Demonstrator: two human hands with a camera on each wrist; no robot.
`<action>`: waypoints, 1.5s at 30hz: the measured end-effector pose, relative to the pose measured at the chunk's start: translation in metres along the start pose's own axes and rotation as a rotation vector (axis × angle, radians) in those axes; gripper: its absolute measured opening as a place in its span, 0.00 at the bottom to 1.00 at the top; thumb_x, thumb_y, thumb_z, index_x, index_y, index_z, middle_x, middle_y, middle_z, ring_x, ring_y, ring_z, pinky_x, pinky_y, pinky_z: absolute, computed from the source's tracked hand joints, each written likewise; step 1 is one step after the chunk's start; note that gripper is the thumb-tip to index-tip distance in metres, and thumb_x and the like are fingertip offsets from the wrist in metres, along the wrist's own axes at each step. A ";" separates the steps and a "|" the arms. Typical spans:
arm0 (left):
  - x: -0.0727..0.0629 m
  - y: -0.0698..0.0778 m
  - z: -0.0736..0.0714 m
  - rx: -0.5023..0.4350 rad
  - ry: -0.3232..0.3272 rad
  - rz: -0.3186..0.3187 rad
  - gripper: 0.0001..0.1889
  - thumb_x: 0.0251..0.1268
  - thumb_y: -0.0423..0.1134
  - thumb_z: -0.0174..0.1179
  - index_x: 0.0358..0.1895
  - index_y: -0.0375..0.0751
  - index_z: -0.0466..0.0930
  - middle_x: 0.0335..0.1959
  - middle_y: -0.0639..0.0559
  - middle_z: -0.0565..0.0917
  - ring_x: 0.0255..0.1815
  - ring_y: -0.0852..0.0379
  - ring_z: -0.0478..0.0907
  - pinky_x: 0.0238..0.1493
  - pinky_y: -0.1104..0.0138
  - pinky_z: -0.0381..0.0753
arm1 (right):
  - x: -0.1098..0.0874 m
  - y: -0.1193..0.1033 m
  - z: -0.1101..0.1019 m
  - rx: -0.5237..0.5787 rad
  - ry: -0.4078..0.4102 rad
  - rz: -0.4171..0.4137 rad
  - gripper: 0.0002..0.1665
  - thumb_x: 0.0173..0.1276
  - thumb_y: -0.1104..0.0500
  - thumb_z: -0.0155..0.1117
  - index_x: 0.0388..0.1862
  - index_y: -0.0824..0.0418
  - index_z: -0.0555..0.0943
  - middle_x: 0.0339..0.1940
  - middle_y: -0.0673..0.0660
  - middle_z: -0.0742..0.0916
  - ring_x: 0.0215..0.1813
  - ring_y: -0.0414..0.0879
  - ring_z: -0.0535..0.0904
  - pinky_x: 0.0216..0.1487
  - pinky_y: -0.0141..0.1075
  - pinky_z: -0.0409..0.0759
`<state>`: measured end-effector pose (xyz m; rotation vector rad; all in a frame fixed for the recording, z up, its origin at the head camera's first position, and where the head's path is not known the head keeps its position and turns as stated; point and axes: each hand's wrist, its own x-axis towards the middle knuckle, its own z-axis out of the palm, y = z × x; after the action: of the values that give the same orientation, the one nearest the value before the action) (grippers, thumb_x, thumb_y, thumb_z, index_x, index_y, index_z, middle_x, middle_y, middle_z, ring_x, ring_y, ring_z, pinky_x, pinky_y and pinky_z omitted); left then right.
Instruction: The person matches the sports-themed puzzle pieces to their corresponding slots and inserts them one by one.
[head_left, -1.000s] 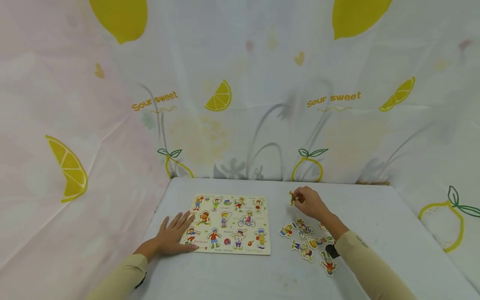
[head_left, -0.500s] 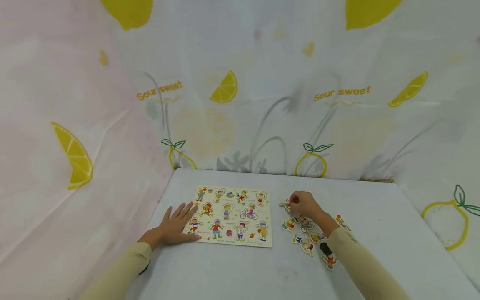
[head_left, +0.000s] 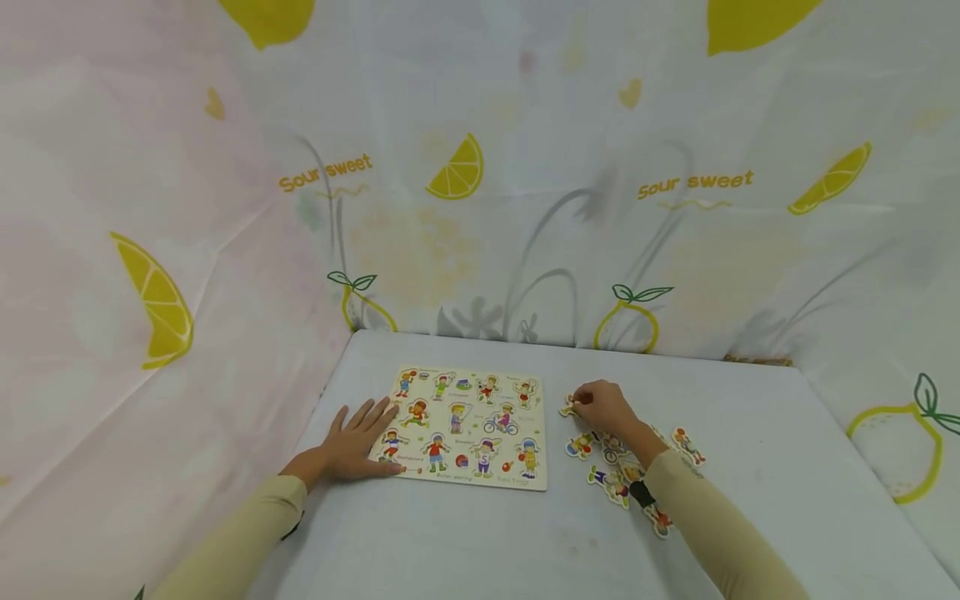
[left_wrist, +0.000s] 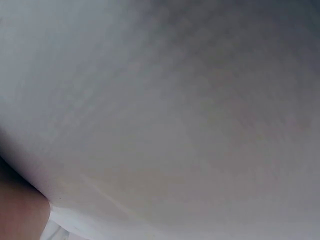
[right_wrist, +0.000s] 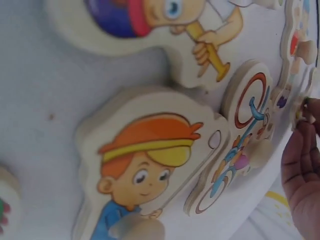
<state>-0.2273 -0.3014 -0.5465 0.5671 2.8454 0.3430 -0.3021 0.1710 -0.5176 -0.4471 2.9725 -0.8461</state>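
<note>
My left hand point(head_left: 351, 446) lies spread at the left edge of a cream puzzle board point(head_left: 468, 429), its fingertips and thumb on the board. The board carries coloured figures of children at sports. Just right of the board, my right hand point(head_left: 606, 412) pinches a small puzzle piece point(head_left: 567, 406) between thumb and fingers. In the right wrist view those fingertips point(right_wrist: 302, 127) show at the right edge; most of the piece is hidden. Nearer lie loose knobbed wooden pieces: an orange-capped golfer piece point(right_wrist: 145, 160), a bicycle piece point(right_wrist: 235, 145) and a purple-capped figure piece point(right_wrist: 170, 30).
Several more loose pieces, such as a ball-player piece point(head_left: 687, 446) and a red-shirted piece point(head_left: 659, 521), lie around and under the right forearm on the white table point(head_left: 480, 542). A lemon-print cloth point(head_left: 525, 208) hangs behind. The left wrist view is mostly blurred pale cloth point(left_wrist: 160, 125).
My right hand has come slightly left and down with its piece, closer to the board; the piece has turned from edge-on to face up. My left hand stays on the board's edge.
</note>
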 end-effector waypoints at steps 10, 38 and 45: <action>0.002 -0.006 0.007 0.008 0.009 0.001 0.59 0.52 0.79 0.54 0.81 0.47 0.44 0.83 0.44 0.43 0.82 0.37 0.38 0.72 0.33 0.31 | 0.009 -0.016 -0.009 0.215 0.093 -0.036 0.09 0.63 0.64 0.68 0.42 0.65 0.86 0.41 0.61 0.90 0.38 0.48 0.84 0.38 0.36 0.83; 0.012 -0.017 0.018 0.006 0.049 0.007 0.61 0.49 0.81 0.53 0.81 0.51 0.40 0.83 0.49 0.42 0.82 0.40 0.37 0.73 0.34 0.30 | 0.038 -0.104 0.040 0.372 0.070 -0.106 0.03 0.61 0.63 0.71 0.34 0.60 0.86 0.32 0.55 0.87 0.31 0.41 0.78 0.31 0.32 0.77; 0.009 -0.016 0.021 0.006 0.045 -0.027 0.65 0.44 0.84 0.54 0.81 0.48 0.41 0.83 0.49 0.44 0.82 0.42 0.39 0.74 0.35 0.32 | 0.045 -0.133 0.064 0.407 -0.001 -0.124 0.04 0.63 0.62 0.70 0.36 0.60 0.86 0.34 0.55 0.87 0.33 0.41 0.80 0.32 0.33 0.80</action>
<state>-0.2356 -0.3087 -0.5720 0.5284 2.8952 0.3469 -0.3040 0.0175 -0.5005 -0.6092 2.6861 -1.4183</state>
